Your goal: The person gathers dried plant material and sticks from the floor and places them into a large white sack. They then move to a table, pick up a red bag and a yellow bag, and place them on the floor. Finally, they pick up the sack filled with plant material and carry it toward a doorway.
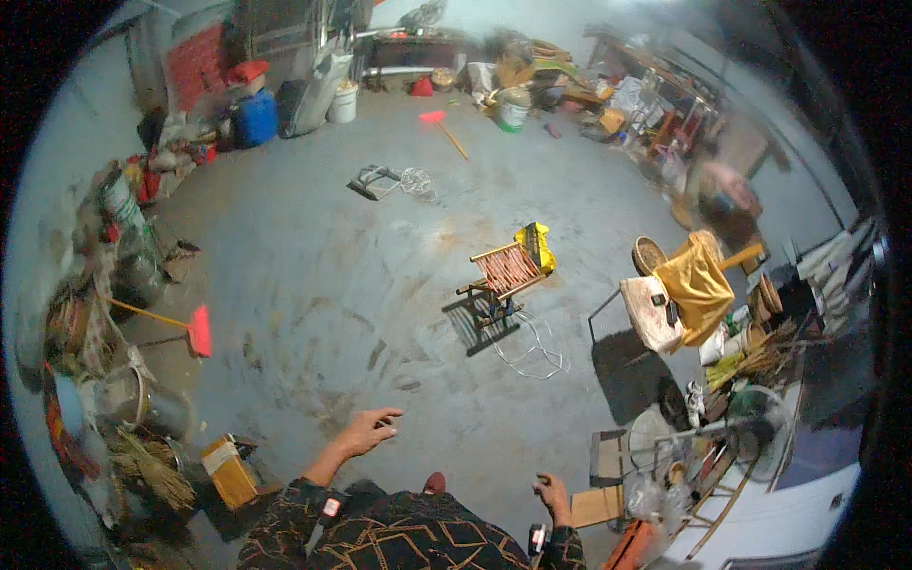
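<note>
Over the grey floor my left hand [368,431] reaches forward with its fingers apart and nothing in it. Lower in the picture, my right hand [552,493] hangs at the right with bent, parted fingers, also holding nothing. Ahead of both stands a small folding stool [507,271] with a woven cord seat. A yellow and black bag [536,248] touches its far side. Loops of pale cord [534,353] lie on the floor beside the stool. One dark red shoe tip [434,483] shows below my body.
At the right, a chair bears a yellow cloth [695,285] and a pale cushion [647,310]. A red broom [199,331] leans at the left. Near my left lies a cardboard box [229,472]. Another broom [450,135] and a dark frame with cord [374,182] lie farther off.
</note>
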Tool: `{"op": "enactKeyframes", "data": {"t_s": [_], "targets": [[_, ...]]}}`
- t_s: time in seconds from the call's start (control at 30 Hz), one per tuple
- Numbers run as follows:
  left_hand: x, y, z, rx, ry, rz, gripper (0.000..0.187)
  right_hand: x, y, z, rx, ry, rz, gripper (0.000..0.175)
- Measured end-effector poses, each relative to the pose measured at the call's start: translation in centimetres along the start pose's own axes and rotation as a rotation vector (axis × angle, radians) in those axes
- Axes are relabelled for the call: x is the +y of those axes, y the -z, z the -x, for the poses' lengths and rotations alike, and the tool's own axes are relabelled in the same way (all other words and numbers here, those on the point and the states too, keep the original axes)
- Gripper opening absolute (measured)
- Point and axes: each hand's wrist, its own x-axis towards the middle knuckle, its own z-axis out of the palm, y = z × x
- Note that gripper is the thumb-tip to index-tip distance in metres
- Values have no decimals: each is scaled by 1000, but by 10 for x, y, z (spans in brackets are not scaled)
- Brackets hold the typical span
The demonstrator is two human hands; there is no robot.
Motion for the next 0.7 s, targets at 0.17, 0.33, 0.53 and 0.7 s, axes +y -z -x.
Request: {"op": "enactKeyframes", "data": {"t_s": [0.17, 0.33, 0.53, 0.7], "targets": [[-16, 83, -52, 131, -8, -8, 47, -143, 6, -159, 0, 178, -74, 43], [-43, 148, -108, 160, 89, -1, 44, -178, -21, -212, -14, 115, 44, 40], [16, 257, -258, -44, -23, -128, 43, -196, -52, -258, -148, -328, -109, 39], [76, 292, -411, -116, -176, -118, 43, -202, -31, -271, 22, -371, -595, 30]]}}
